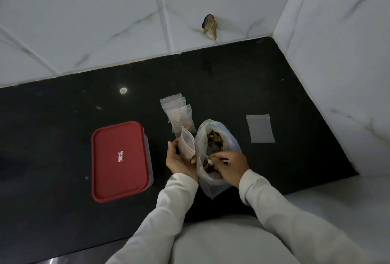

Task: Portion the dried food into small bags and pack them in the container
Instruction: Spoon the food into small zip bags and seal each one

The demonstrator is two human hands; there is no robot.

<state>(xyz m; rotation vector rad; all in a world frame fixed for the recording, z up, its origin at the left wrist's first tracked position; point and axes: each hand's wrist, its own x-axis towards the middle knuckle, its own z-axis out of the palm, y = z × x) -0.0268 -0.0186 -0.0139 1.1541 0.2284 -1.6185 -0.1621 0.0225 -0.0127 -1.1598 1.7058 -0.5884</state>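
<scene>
Gaping beside the clear small bag (186, 144), the big bag (211, 185) shows brown pieces (214, 139).

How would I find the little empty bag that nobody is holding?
Start at the black counter and find the big bag of dried food in the middle. The empty bag lies flat on its right, toward the side wall. Unlike the stacked small bags, it lies alone, untouched, with nothing inside.
</scene>
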